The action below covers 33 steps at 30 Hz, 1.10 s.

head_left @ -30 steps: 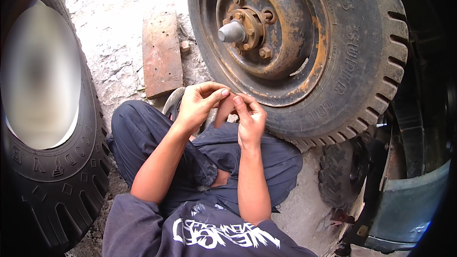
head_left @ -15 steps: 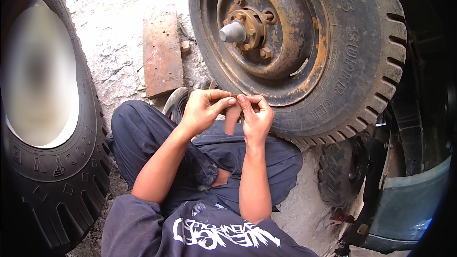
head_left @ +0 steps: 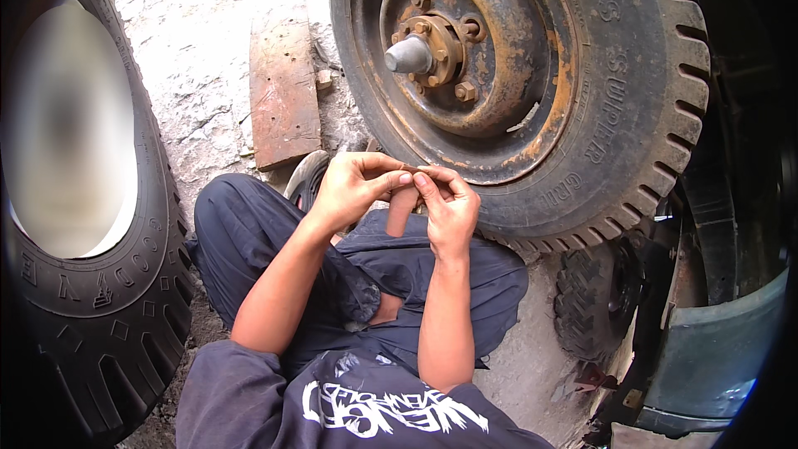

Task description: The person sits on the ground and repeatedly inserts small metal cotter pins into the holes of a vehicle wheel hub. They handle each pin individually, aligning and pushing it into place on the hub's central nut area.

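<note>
Both my hands meet above my lap, close to the lower rim of a large wheel. Between them hangs a reddish-brown strip (head_left: pixel 401 214), flat and slightly curled, perhaps sandpaper. My left hand (head_left: pixel 353 189) pinches its upper edge between thumb and forefinger. From the other side, my right hand (head_left: pixel 450 208) pinches the same edge, the thumbtips almost touching. The fingers partly hide the strip's top. Just beyond my hands is the wheel's black tyre (head_left: pixel 615 108), around a rusty rim and hub (head_left: pixel 449 50) with bolts and a grey centre cap.
Another large tyre (head_left: pixel 91 299) stands at my left. A worn reddish wooden board (head_left: pixel 284 91) lies on the rough ground ahead. At right are a small wheel (head_left: pixel 594 303) and a blue-green vehicle panel (head_left: pixel 715 357). My crossed legs (head_left: pixel 249 241) lie beneath my hands.
The strip's lower end has swung slightly left. My right hand has shifted a little, while both pinches stay in place.
</note>
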Motion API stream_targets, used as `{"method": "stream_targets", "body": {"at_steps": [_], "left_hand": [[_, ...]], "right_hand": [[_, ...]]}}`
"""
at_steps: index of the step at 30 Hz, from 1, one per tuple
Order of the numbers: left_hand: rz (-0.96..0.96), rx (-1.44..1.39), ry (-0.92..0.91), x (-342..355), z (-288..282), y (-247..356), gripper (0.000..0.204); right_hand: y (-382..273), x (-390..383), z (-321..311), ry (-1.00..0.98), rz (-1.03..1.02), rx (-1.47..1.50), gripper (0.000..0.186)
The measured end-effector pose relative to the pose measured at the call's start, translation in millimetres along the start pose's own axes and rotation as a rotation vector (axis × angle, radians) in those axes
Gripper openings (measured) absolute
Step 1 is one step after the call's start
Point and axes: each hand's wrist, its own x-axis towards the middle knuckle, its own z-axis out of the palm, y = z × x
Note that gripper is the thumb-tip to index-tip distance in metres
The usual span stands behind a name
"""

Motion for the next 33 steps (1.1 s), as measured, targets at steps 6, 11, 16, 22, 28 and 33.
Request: {"method": "stream_targets", "body": {"at_steps": [6,11,16,22,28,33], "left_hand": [[0.057,-0.038,-0.11,-1.8,-7.7,0.2,0.019],[-0.012,-0.069,-0.162,-2.5,-8.8,0.0,0.014],[-0.035,-0.085,-0.176,-4.7,-5.3,2.1,0.015],[0.066,-0.264,-0.12,-6.0,8.6,1.9,0.014],[0.274,-0.036,0.01,-2.0,14.9,-18.1,0.019],[0.218,-0.286,0.046,1.6,20.2,-25.8,0.024]], "right_hand": [[-9.8,0.0,-9.0,-0.136,-0.134,-0.167,0.02],[-18.4,0.1,-24.5,-0.229,-0.265,-0.375,0.025],[-33.6,-8.1,-21.2,-0.24,-0.216,-0.319,0.03],[-9.7,-16.8,-8.7,-0.057,0.02,0.048,0.028],[5.8,-22.8,11.0,0.123,-0.007,0.152,0.03],[14.8,-16.9,28.7,0.201,-0.055,0.255,0.022]]}}
